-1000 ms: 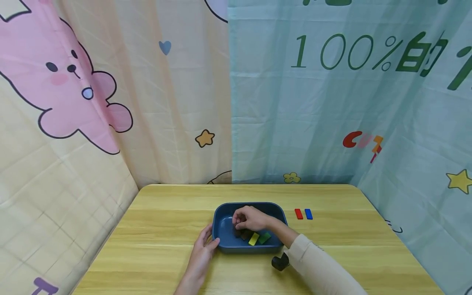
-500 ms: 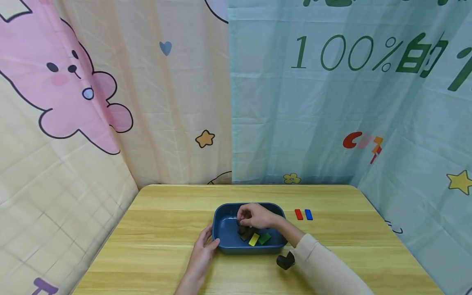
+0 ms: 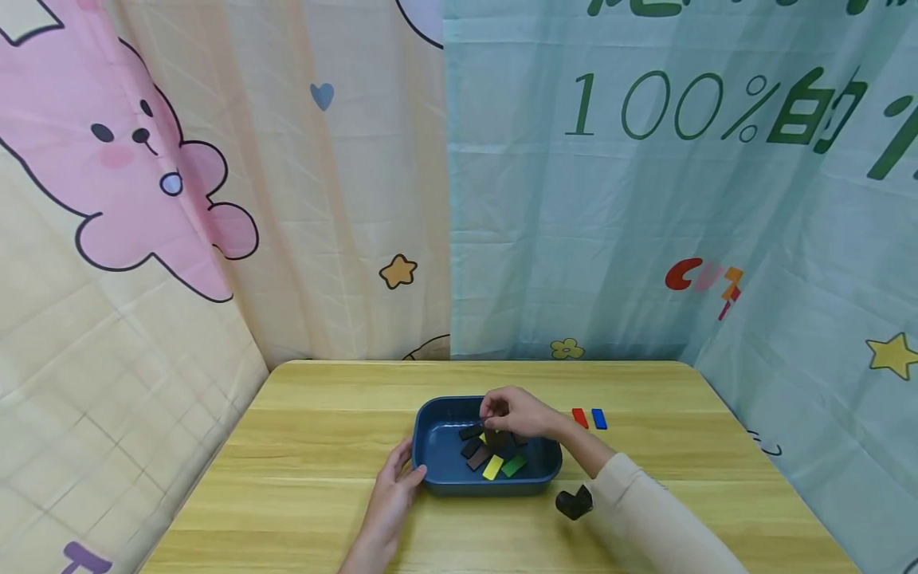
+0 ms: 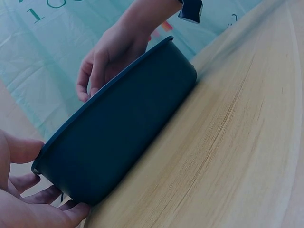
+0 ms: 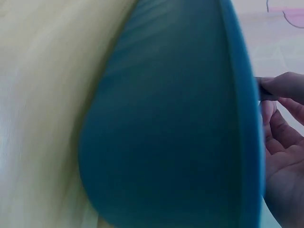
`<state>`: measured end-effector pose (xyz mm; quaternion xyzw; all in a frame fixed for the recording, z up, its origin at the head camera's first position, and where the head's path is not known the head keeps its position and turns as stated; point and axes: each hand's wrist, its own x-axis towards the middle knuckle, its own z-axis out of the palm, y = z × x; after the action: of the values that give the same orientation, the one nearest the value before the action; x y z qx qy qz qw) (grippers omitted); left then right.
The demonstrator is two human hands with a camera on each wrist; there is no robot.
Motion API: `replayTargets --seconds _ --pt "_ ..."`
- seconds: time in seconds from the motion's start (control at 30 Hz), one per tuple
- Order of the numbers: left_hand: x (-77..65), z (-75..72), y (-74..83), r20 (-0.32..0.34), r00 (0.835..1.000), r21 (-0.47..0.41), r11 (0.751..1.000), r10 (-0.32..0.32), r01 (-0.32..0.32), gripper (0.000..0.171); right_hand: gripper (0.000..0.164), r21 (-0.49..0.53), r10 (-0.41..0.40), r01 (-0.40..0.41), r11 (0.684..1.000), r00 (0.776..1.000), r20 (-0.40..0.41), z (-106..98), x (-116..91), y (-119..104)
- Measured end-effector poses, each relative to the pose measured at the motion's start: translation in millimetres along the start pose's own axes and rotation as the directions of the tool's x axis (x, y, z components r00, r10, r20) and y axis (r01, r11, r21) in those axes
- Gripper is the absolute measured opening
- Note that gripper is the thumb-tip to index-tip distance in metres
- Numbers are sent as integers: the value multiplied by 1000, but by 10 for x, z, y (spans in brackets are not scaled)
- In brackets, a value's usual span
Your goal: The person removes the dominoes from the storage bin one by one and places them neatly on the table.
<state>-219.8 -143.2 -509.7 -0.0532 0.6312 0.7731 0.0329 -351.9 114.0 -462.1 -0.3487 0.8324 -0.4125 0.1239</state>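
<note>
My left hand [image 3: 393, 482] holds the left end of a dark blue rectangular tub [image 3: 488, 485], thumb at the rim and fingers against the outer wall in the left wrist view. Inside lie small flat blocks: black [image 3: 470, 431], brown [image 3: 479, 457], yellow [image 3: 492, 467] and green [image 3: 513, 465]. Over the tub's right half is my right hand [image 3: 518, 410], its thumb and fingertips pinching a small dark block [image 5: 264, 90], visible just past the rim in the right wrist view. Part of the pile is hidden under that hand.
A red block [image 3: 579, 418] and a blue block [image 3: 598, 418] lie side by side on the wooden table [image 3: 323, 446], right of the tub. A black wrist-camera piece [image 3: 574, 503] hangs below the right sleeve. Printed curtains [image 3: 559, 239] stand behind the table.
The right hand has moved right and slightly up, away from the tub's middle, uncovering several dark blocks. The left hand keeps its hold on the tub. The red and blue blocks stay put.
</note>
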Motion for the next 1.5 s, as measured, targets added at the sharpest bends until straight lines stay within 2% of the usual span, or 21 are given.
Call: replayTargets --seconds 0.47,0.77,1.0,1.23,1.4,1.5 --pt "-6 0 -6 4 1000 -1 1000 6 -6 63 13 29 17 -16 999 999 -33 -269 -215 55" --pt "-4 -10 -20 6 1000 0 1000 11 -11 63 11 58 36 -32 998 997 -71 -385 -325 69" --pt "-7 -12 -9 6 1000 1 1000 11 -11 63 16 69 51 -45 997 995 -84 -505 -426 191" --pt "-7 -5 -11 6 1000 -3 1000 11 -11 63 12 82 76 -66 995 989 -129 -682 -590 341" --pt "0 -6 -19 9 1000 -9 1000 15 -15 63 10 121 141 -122 985 977 -163 -782 -701 433" --pt "3 -4 -11 10 1000 -5 1000 8 -8 63 11 98 162 -145 985 968 -191 -830 -763 484"
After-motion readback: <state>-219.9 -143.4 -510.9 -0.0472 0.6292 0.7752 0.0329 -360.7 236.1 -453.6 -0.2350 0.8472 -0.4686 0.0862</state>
